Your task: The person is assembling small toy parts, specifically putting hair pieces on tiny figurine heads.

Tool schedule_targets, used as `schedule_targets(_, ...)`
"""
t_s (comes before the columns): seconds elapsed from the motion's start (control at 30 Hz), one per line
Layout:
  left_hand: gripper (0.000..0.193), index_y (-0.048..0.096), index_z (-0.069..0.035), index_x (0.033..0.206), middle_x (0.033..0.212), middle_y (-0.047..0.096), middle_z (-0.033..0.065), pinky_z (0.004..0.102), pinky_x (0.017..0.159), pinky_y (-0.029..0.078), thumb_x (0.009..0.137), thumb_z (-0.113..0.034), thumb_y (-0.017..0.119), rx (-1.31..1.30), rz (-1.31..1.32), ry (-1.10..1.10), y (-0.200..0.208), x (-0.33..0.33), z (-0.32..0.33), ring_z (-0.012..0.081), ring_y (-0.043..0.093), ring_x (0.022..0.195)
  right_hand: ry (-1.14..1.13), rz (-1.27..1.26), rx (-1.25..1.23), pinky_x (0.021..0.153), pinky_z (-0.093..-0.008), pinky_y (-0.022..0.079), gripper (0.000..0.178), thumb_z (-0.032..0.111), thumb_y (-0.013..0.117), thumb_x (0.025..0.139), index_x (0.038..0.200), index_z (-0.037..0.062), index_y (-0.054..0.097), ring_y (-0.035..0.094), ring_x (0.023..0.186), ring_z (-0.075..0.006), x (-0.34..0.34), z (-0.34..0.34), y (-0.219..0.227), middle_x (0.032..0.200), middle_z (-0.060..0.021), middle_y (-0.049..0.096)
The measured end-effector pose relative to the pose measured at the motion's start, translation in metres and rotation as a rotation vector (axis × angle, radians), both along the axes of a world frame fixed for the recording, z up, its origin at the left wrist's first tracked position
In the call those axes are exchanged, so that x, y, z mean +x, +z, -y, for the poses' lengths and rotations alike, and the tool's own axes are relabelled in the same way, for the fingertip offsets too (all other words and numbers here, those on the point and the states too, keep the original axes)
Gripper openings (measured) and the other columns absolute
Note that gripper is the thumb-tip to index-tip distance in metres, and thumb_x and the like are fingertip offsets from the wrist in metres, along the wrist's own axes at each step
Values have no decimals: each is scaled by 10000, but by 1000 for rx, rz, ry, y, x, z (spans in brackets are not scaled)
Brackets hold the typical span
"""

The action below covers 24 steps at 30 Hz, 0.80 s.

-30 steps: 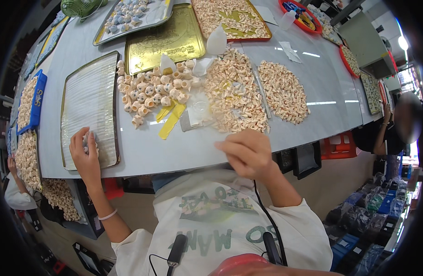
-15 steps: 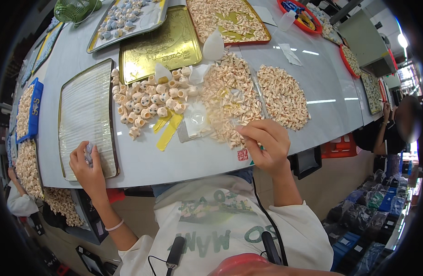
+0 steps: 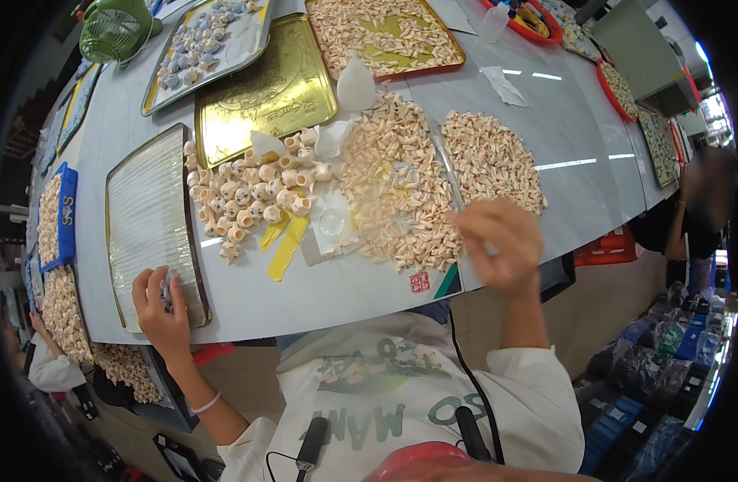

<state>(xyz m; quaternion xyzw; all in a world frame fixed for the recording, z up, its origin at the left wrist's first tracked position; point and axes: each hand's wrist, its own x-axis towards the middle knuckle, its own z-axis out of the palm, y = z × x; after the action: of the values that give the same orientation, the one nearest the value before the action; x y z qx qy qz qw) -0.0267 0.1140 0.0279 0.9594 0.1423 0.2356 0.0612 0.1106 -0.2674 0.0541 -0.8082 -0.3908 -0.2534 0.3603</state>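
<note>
My left hand [image 3: 162, 315] is closed around a small blue-grey figure piece [image 3: 167, 294], over the near right part of a ribbed, plastic-lined tray [image 3: 148, 217]. My right hand [image 3: 504, 245], smeared by motion, has its fingers curled together above the near side of the small pale pieces; anything pinched in it is too blurred to make out. Those pointed pieces lie in a left pile [image 3: 401, 189] and a right pile [image 3: 491, 161], with a thin strip between them. Left of them sit several small cream doll heads [image 3: 248, 193], some with painted faces, others showing open hollows.
Yellow tape strips [image 3: 289, 245] and a clear round dish [image 3: 334, 221] lie beside the heads. Farther back are a gold tray [image 3: 265, 80], a tray of blue-grey pieces [image 3: 252, 40] and a red-rimmed tray [image 3: 421, 66]. A blue basket [image 3: 66, 213] stands left; a green fan [image 3: 112, 36] stands far left.
My right hand has moved right, away from the left pile's near edge. The left hand still grips the blue-grey piece, turned slightly. The whole view has shifted a little.
</note>
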Motion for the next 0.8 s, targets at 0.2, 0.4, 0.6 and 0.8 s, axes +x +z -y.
schedule_targets(0.2,175,561,-21,978,999,508,113,332,769,415,810,-51,524,-94,-31,-24,4,0,-1,259,509,914,-357,-4,-158,577,-234,418,101,5,564,741,829,18,611,505,617,-111,116,66,66,754,-51,576)
schedule_targets(0.4,190,561,-34,1010,1066,482,109,337,827,388,846,-94,487,-195,-31,39,4,4,1,249,469,986,-523,-59,-485,805,-333,416,216,90,550,735,938,62,619,543,905,-270,319,162,40,985,-109,570)
schedule_targets(0.6,249,546,-59,1079,1142,445,119,353,854,365,873,-151,442,-174,-53,123,2,-3,-1,256,420,1059,-621,-81,-552,905,-348,375,275,118,485,759,995,135,626,499,1022,-285,410,158,-10,1141,-119,509)
schedule_targets(0.8,358,461,-33,1174,1219,391,141,401,937,292,901,-255,392,-29,65,186,11,-8,5,282,358,1143,-760,-155,-664,955,-332,338,351,151,486,757,1094,92,562,444,1114,-282,444,151,-14,1245,-126,442)
